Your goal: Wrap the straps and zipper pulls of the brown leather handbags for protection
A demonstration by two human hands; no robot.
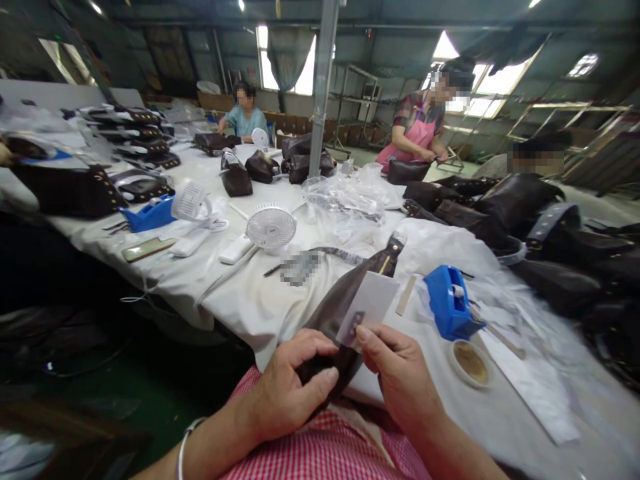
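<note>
Head view: the left hand [287, 390] has its fingers [320, 383] curled and clamped round the lower end of the dark leather piece [340, 303]. This apparently keeps it taut and raised over the lap, its far end slanting up and away from the fingertips to the table [240, 300] edge. Just right of that grip, the right hand [400, 380] pinches thumb and forefinger shut on the white card [375, 297], laid against the leather. Beyond the fingers stands a small fan [271, 228]; right of them, a blue tape dispenser [450, 303] and a small dish [470, 362] crowd the near edge.
</note>
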